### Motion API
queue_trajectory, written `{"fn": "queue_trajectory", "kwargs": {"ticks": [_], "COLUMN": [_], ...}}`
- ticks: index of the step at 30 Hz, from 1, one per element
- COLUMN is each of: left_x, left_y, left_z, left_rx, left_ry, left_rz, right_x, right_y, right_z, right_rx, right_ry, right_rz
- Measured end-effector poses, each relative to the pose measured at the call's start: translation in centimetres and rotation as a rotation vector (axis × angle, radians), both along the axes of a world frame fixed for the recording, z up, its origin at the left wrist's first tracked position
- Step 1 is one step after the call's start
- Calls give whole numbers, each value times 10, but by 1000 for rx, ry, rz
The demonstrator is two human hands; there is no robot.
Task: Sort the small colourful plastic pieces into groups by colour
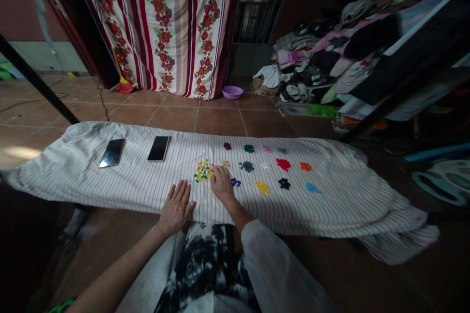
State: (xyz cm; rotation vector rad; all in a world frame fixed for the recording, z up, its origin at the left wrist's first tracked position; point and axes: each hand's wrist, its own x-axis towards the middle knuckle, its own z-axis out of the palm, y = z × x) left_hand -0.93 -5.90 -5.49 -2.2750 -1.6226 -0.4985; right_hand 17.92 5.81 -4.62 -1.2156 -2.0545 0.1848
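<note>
Mixed small pieces point(202, 170), yellow, green, white and orange among them, lie in a loose heap on the striped cloth point(139, 188) that covers the worktop, left of its middle and about midway between the near and far edges. The person's right hand point(221, 183) comes in over the near edge, palm down, fingers bent, with the fingertips at the heap's right side; from where I stand I can't tell whether they pinch anything. The left hand point(176, 208) lies flat by the near edge, fingers stretched out and thumb spread, with nothing in its grasp.

Sorted piles run from the heap toward the right end. Just beyond the right hand is a beige pile point(225, 163), partly covered, and beside the wrist a dark blue one point(235, 182). Nearest the right end sit an orange pile point(305, 167) and a light blue pile point(313, 187).

Toward the left end rest two phones, a tilted one point(112, 153) near the far left corner and another point(159, 148) close to the far edge. On the floor past that edge stands a purple basin point(232, 92), next to a flowered curtain point(165, 29).
</note>
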Motion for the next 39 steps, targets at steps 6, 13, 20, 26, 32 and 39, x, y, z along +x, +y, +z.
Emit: {"fn": "queue_trajectory", "kwargs": {"ticks": [6,13,20,26,32,39], "left_x": [18,22,17,16,17,15], "left_y": [18,32,27,39,52,55], "left_z": [3,5,4,6,6,5], "left_rx": [8,4,-56,-27,-30,-3], "left_ry": [25,-103,-132,-244,-283,-319], "left_rz": [-8,10,-132,-189,-133,-164], "right_x": [2,2,1,0,1,3], "right_y": [-1,-1,-2,-1,-1,0], "right_z": [2,3,-2,-9,-5,-3], "right_rx": [9,1,-3,4,-14,-28], "right_ry": [-20,-30,-1,43,31,55], "right_rz": [40,59,190,221,220,231]}}
